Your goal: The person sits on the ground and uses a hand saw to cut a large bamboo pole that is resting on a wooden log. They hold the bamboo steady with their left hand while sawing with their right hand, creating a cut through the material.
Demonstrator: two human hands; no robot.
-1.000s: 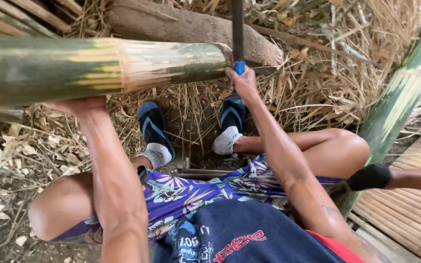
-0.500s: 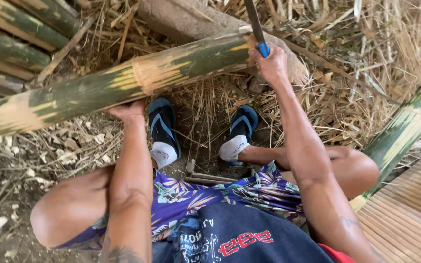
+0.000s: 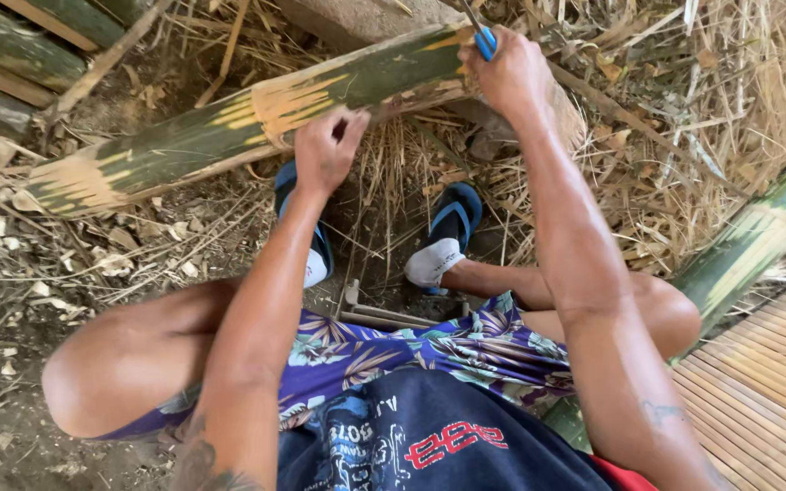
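The left hand (image 3: 325, 150) curls closed against the thick green bamboo pole (image 3: 229, 127), while the right hand (image 3: 507, 73) grips a blue-handled blade tool (image 3: 484, 38) at the pole's end.

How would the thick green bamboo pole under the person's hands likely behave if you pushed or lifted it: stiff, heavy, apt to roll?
The bamboo pole looks thick and straight, so it is probably stiff, not floppy. Being round, it may roll unless steadied; the left hand grips it. Its length suggests it is awkward, perhaps heavy, to lift. The right hand holds a blue-handled tool.
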